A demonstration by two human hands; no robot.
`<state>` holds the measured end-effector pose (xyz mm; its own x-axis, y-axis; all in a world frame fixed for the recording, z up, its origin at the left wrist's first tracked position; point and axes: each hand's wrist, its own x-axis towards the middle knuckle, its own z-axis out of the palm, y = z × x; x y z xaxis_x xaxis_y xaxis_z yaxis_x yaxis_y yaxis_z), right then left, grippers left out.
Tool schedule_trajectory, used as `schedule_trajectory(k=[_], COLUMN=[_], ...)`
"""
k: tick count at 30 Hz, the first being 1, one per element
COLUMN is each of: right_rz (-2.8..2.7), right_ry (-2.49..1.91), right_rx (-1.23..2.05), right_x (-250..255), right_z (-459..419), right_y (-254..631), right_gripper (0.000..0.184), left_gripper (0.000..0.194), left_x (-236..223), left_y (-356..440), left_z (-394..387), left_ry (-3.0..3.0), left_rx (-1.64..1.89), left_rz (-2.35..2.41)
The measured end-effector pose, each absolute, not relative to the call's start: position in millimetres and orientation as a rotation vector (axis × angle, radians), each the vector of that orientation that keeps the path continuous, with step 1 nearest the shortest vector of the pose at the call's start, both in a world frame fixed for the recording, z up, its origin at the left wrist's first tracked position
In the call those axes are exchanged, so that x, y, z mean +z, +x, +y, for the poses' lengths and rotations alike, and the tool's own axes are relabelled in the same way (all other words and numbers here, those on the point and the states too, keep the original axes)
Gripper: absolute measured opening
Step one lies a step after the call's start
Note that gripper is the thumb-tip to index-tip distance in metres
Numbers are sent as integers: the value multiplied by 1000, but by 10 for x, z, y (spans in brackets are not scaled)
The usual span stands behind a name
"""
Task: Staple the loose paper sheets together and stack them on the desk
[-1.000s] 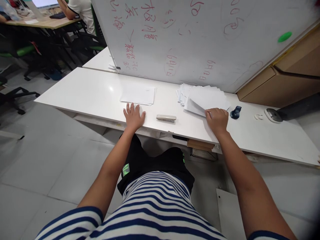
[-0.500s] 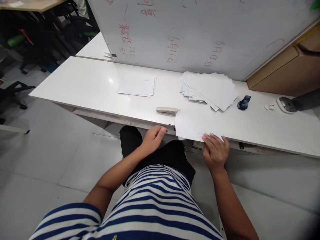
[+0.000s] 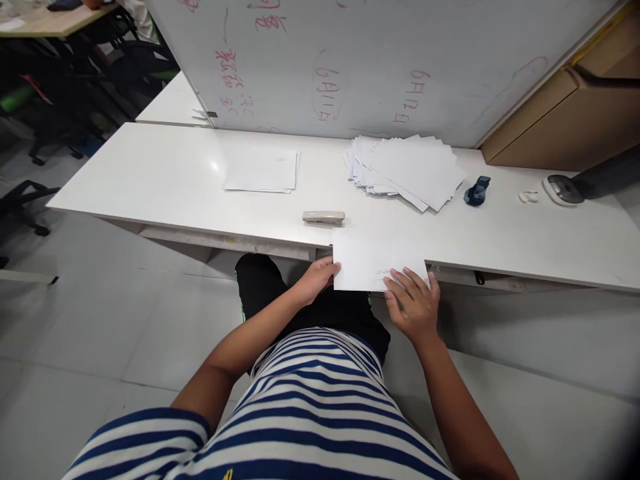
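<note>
A white sheet of paper [image 3: 360,257] lies partly on the desk and juts out past its front edge over my lap; small print shows near its lower right. My left hand [image 3: 317,279] pinches the sheet's left edge, thumb on top. On the right, my right hand [image 3: 415,303] holds the near right part, its fingers spread over the top; whether its thumb is under the paper is unclear. Just beyond the sheet's far left corner sits a beige stapler [image 3: 323,218].
A fanned stack of papers [image 3: 415,170] and a smaller paper pile [image 3: 260,171] lie on the white desk [image 3: 150,180]. To the right are a dark blue object [image 3: 477,191], a small white item [image 3: 528,197] and a mouse-like device [image 3: 565,189]. Behind stand a whiteboard [image 3: 370,40] and cardboard boxes [image 3: 560,127].
The sheet has come toward me and slightly left, further over the desk edge, with my right hand. My left hand has moved right and taken hold of its left edge.
</note>
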<state>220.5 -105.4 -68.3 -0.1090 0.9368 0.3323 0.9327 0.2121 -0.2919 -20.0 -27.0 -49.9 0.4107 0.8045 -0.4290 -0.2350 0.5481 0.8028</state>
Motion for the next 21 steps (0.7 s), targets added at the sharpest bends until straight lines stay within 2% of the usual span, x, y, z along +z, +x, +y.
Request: schedule_trajectory(k=[4, 8, 11, 21], right_rz=[-1510, -751, -496, -447], right_ry=[-1818, -1692, -1510, -1464], right_rx=[163, 715, 1045, 1061], right_x=[-793, -904, -878, -713], right_z=[-983, -869, -845, -939], right_y=[2247, 2345, 2403, 2403], right_gripper=[35, 55, 51, 40], left_gripper=[47, 53, 54, 43], left_x=[-471, -480, -519, -615], left_y=[-224, -263, -273, -291], left_z=[-277, -290, -294, -300], left_ry=[928, 1017, 978, 1094], left_rx=[740, 718, 707, 765], left_rz=[937, 954, 1019, 1131])
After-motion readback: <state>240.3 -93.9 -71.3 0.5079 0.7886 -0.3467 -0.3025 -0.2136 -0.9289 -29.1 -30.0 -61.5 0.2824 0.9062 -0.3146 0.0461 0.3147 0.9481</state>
